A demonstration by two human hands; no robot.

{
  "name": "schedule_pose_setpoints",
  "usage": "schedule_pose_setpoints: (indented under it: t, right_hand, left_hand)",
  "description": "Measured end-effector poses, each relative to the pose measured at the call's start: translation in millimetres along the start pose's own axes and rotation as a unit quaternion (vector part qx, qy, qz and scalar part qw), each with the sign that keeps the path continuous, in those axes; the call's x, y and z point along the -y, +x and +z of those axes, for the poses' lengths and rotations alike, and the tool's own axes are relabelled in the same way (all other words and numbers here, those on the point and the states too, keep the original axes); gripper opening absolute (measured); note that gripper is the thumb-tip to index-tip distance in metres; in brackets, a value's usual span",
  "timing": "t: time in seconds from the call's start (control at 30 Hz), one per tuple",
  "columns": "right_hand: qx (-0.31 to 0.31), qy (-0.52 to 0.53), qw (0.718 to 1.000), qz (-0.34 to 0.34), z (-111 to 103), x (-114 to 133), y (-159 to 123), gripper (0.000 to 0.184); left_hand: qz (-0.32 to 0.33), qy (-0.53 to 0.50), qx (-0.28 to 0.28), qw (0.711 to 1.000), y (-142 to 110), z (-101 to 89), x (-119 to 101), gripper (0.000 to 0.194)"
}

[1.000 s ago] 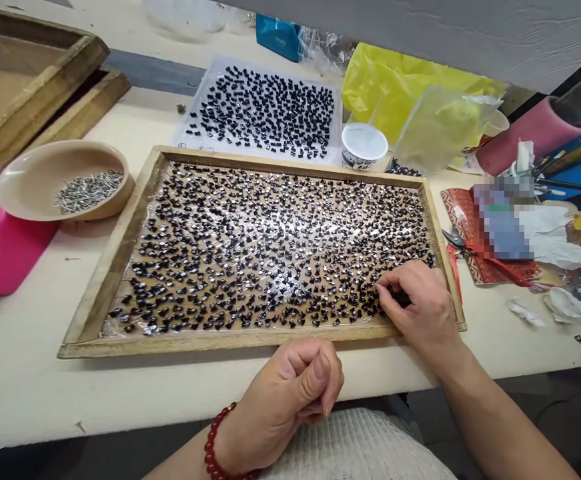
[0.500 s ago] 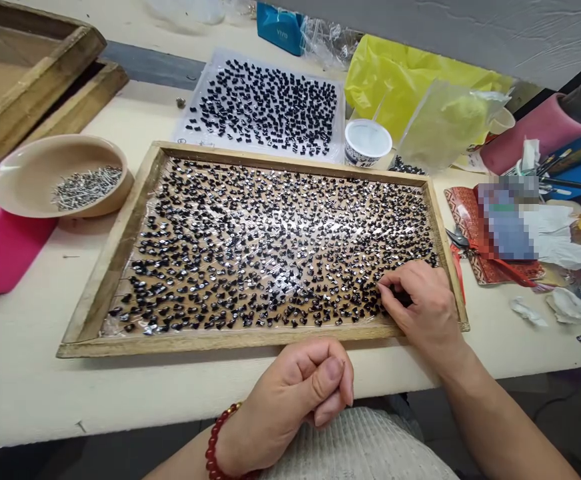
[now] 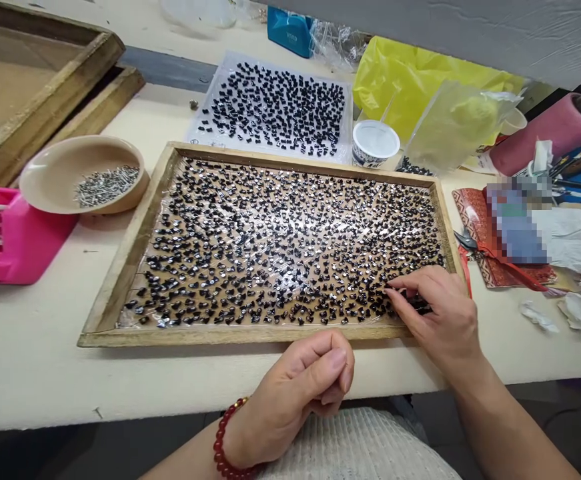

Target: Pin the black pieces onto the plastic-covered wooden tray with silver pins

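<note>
A shallow wooden frame tray (image 3: 250,337) holds a great many small shiny black pieces (image 3: 290,247), standing on a film-covered brown base. At its front right corner is my right hand (image 3: 443,313). Its thumb and forefinger close in a pinch around one of the black pieces, partly hidden by the fingertips; the other fingers curl over the tray. My left hand (image 3: 305,380), with a red bead bracelet (image 3: 225,433) at the wrist, is curled closed just in front of the tray's front edge. Whatever lies inside its fingers is hidden.
A beige bowl (image 3: 45,173) of metal pins stands left, beside a pink tape dispenser (image 3: 45,247). Behind the tray are a white sheet (image 3: 210,137) with black bits and a white tub (image 3: 376,140). Pliers (image 3: 466,241) and a red patterned pouch (image 3: 470,203) lie right. More wooden trays (image 3: 70,80) are stacked far left.
The whole view has shifted, so the tray and bowl appear farther right. My right hand's fingertips remain among the black pieces near the same corner. My left hand stays closed, slightly turned.
</note>
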State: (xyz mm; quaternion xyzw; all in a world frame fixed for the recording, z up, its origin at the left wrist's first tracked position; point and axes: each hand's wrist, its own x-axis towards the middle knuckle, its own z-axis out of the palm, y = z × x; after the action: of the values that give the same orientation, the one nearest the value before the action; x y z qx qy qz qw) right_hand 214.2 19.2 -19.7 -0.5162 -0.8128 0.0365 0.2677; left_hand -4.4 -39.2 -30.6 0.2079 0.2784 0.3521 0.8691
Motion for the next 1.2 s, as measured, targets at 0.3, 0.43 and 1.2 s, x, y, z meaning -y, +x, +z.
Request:
schedule_pose_setpoints:
  t: [0.3,0.43,1.2]
  right_hand:
    - [0.086,0.295,0.951,-0.044,-18,45,-5,0.01]
    - [0.098,0.333,0.937,-0.037,-16,46,-4,0.008]
    - [0.031,-0.086,0.995,-0.033,18,12,6,0.009]
  left_hand:
    - [0.025,0.119,0.012,0.993,5,1.4,-5,0.032]
    - [0.033,0.139,0.015,0.99,6,3.7,-8,0.031]
    - [-0.03,0.003,0.021,0.999,2,-4.3,0,0.035]
